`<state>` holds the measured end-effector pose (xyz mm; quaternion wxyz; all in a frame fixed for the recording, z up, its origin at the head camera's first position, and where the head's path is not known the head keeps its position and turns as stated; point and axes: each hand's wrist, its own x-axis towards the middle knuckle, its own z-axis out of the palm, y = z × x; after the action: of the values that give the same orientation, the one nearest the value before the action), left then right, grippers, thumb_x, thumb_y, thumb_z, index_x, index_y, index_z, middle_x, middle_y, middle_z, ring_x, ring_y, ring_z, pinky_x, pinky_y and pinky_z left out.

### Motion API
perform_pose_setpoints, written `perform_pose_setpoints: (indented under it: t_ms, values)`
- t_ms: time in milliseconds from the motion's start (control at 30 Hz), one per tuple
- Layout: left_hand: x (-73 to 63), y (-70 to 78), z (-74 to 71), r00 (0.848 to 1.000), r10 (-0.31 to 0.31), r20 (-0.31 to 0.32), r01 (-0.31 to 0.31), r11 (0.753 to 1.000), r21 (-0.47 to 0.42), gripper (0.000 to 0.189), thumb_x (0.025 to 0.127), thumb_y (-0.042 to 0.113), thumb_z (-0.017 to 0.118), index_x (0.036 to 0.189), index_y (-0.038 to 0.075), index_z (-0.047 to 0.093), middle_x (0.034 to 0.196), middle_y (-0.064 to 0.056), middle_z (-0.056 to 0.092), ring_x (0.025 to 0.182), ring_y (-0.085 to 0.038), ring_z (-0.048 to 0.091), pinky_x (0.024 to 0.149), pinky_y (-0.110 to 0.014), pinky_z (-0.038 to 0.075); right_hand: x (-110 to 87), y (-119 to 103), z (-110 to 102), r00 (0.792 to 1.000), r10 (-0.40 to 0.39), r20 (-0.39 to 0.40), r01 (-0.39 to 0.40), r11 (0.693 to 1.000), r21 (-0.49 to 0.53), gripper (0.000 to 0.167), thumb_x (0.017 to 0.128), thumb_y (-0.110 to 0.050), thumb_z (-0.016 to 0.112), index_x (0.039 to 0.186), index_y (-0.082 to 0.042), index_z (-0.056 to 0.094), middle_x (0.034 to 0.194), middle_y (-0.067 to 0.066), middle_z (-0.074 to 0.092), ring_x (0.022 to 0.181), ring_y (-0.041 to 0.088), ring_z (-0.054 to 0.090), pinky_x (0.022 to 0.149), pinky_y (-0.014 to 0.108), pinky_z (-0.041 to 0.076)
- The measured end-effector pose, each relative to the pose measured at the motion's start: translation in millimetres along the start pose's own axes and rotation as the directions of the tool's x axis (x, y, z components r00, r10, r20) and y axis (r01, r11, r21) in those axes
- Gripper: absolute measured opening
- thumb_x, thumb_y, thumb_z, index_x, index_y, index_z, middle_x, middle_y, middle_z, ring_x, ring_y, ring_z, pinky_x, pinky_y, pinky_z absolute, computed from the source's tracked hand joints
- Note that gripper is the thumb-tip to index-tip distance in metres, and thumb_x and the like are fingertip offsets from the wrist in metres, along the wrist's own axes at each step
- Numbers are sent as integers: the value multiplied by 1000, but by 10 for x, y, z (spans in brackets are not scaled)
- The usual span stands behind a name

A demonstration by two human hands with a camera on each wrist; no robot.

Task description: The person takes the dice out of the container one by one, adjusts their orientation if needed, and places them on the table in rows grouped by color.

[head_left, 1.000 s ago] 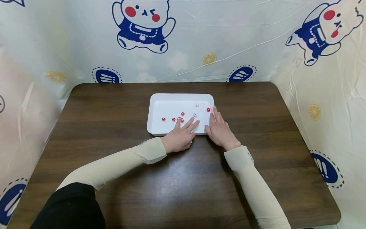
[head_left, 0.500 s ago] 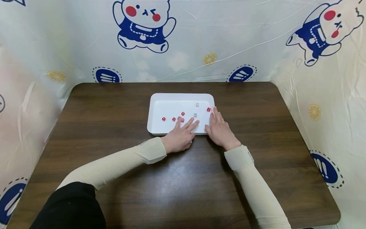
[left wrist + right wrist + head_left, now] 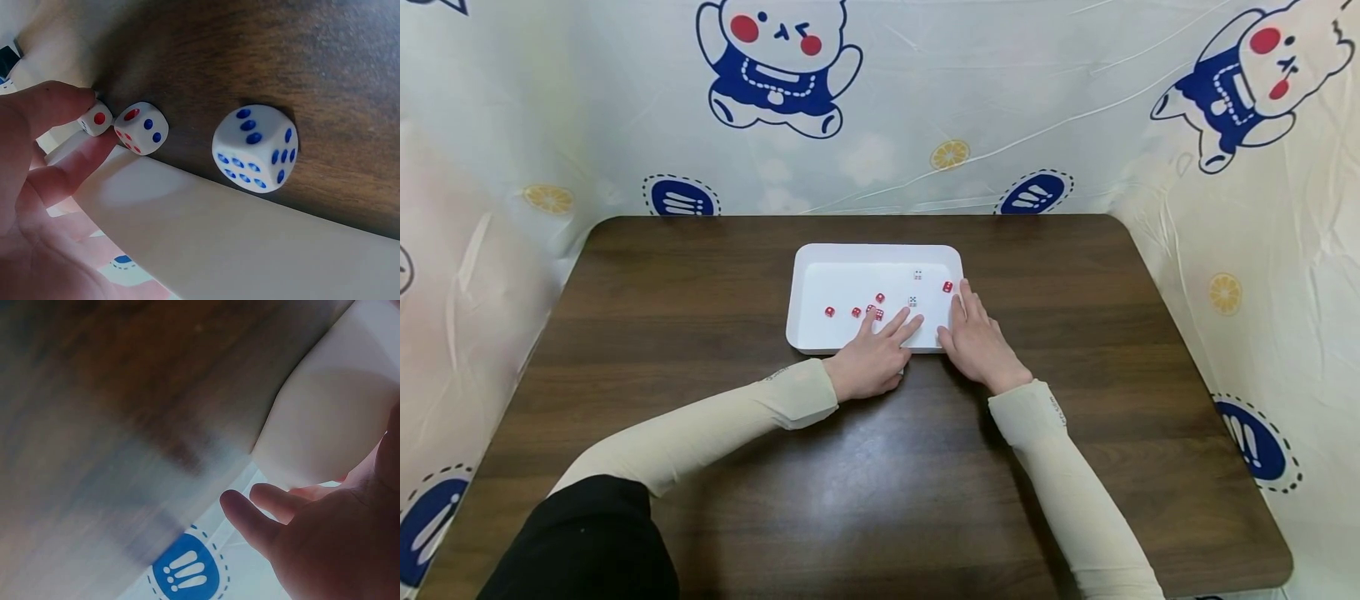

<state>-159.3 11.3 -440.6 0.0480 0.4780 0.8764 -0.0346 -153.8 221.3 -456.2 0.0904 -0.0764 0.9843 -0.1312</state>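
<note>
A white tray (image 3: 827,275) on the table (image 3: 700,283) holds several red dice (image 3: 830,312) and two white dice that show, one a white die (image 3: 917,275) at the back. My left hand (image 3: 867,369) is at the near edge, three fingers spread over the tray. In the left wrist view its thumb and index finger pinch a small white die (image 3: 97,119) beside the tray wall. Against that die is another white die (image 3: 142,128), and a nearer white die (image 3: 256,149) sits on the wood by the tray. My right hand (image 3: 981,350) rests on the tray's near right corner, fingers extended along the rim.
Patterned plastic sheeting (image 3: 910,100) hangs behind the table and at both sides. The brown tabletop extends around the tray, its rounded back corners in view. Pale sleeves (image 3: 715,429) cover both forearms.
</note>
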Motion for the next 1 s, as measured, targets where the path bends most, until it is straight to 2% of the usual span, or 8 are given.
perform_pose_setpoints:
  t_ms: [500, 733, 1000]
  values:
    - [-12, 8, -21, 1000, -5, 25, 5, 1000, -14, 30, 90, 31, 66, 111, 11, 69, 160, -13, 23, 149, -34, 17, 106, -71, 24, -2, -16, -5, 1000, 1, 0, -1, 1000, -1, 69, 101, -37, 37, 151, 7, 19, 163, 16, -5, 149, 40, 13, 111, 60, 29]
    - [-32, 12, -44, 1000, 13, 12, -12, 999, -36, 32, 90, 37, 65, 111, 12, 66, 162, -12, 19, 150, -35, 14, 105, -71, 25, 4, -12, 5, 1000, 10, 6, -10, 1000, 0, 69, 101, -38, 36, 151, 6, 19, 163, 15, -6, 149, 39, 12, 111, 59, 28]
    - [-40, 27, -102, 1000, 4, 2, -3, 998, -68, 32, 90, 36, 63, 111, 13, 66, 162, -11, 17, 151, -33, 10, 106, -71, 24, -3, -24, -15, 1000, 12, 7, -12, 1000, 3, 68, 101, -37, 37, 151, 6, 18, 163, 16, -6, 149, 40, 12, 112, 60, 28]
